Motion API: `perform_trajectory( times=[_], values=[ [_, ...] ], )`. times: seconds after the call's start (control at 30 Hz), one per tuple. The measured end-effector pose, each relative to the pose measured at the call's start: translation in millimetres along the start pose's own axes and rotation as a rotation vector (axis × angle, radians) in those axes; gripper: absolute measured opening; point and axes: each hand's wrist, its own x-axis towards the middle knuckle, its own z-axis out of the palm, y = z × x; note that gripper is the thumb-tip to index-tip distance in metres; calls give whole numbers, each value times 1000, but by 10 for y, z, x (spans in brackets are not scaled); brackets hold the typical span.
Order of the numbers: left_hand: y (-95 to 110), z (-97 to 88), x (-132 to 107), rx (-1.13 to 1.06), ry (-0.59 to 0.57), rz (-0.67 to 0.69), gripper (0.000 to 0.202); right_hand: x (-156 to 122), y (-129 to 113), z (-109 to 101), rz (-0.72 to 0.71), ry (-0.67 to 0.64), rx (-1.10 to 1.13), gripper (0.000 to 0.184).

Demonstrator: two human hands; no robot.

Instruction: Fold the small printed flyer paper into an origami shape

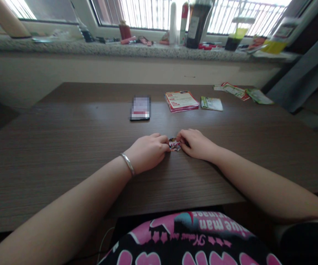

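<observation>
Between my two hands, just above or on the brown table (73, 147), is a small crumpled piece of printed paper or wrapper (174, 144) in white, red and dark colours. My left hand (150, 151), with a silver bangle at the wrist, pinches its left side. The fingertips of my right hand (194, 143) are closed on its right edge. Part of the crumpled piece is hidden behind my fingers, and its exact kind is too small to tell.
Beyond my hands lie a phone (140, 108), a stack of printed cards (181, 100) and a smaller stack (211, 103). Several loose leaflets (236, 91) are at the far right. Bottles (199, 24) and small items line the granite windowsill (92, 48).
</observation>
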Motion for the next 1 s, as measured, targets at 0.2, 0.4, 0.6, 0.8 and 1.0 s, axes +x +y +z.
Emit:
perform_trajectory(
  times=[0.2, 0.4, 0.6, 0.8, 1.0],
  values=[
    [-63, 31, 3, -99, 34, 1, 30, -21, 30, -15, -36, 57, 141, 10],
    [-121, 80, -5, -196, 79, -37, 30, -10, 109, -14, 29, 197, 287, 9],
    [-45, 53, 0, -184, 168, -53, 26, 12, 119, -14, 17, 195, 123, 18],
    [-18, 56, 1, -212, 279, -167, 23, 8, 93, -18, -19, 150, 144, 25],
    [-84, 145, 1, -118, 220, -222, 43, -2, 74, -13, -51, 158, 154, 36]
  ],
)
